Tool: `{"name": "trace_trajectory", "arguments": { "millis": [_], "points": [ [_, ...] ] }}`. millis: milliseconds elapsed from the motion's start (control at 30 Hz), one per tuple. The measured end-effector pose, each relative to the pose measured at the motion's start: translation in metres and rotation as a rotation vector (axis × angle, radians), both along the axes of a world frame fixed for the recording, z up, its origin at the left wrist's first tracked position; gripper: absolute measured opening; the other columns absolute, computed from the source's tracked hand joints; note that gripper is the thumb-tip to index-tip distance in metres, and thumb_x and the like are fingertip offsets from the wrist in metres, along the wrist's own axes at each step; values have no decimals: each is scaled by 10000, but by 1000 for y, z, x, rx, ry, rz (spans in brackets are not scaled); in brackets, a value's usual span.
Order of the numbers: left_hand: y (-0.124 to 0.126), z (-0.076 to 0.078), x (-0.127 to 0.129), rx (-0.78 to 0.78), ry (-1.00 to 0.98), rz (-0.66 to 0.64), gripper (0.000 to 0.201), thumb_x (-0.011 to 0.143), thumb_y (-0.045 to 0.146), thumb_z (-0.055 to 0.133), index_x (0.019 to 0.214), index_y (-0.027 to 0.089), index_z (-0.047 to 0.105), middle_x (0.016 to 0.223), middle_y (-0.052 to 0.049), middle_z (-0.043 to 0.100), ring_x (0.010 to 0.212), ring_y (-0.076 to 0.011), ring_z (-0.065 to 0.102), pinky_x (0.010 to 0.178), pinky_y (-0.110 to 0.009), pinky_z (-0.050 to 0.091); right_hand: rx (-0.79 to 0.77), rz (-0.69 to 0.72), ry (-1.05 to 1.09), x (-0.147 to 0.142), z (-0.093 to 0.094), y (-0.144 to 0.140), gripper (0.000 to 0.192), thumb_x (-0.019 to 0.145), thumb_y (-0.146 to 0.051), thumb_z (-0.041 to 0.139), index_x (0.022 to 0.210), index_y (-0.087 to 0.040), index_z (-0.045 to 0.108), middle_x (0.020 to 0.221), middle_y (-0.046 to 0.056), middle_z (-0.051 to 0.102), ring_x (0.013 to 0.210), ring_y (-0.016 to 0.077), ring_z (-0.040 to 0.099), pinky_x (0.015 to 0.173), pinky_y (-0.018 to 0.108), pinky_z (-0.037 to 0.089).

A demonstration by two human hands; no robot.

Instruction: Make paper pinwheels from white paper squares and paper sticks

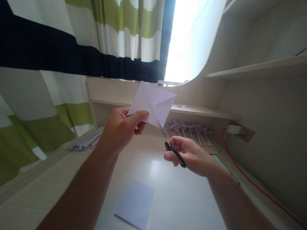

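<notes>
Carefully, a creased paper square (153, 103) is being pinched by the left hand (122, 127) while scissors (171, 147), gripped in the right hand (189, 155), are being aligned along the crease.

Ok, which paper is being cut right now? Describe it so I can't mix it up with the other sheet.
Start at the pale desk under the striped curtain. Above it the left hand pinches a white square sheet in the air, with scissors in the right hand at its lower edge. Unlike the flat sheet lying on the desk, it is creased diagonally.
</notes>
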State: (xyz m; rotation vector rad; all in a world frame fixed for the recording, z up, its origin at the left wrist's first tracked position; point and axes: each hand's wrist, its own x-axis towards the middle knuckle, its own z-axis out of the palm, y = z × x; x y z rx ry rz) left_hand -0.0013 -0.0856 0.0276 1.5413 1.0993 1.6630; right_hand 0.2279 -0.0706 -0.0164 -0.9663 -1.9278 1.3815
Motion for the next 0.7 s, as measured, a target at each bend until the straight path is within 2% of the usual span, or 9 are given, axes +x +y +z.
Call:
{"name": "trace_trajectory", "arguments": {
  "millis": [333,700],
  "points": [
    [-1,0,1,-10,16,14,290,809,268,698,549,173,611,511,5,575,456,-105,489,444,-226,381,8,10,7,1,-2,1,344,794,-400,880,873,-172,635,731,-37,604,658,109,556,567,228,398],
    [0,-1,1,29,86,101,319,807,282,694,519,184,602,474,15,572,433,-106,488,434,-228,379,-5,20,35,2,-3,3,334,794,-381,881,857,-172,627,720,-41,605,637,102,569,558,222,410]
  ]
}}
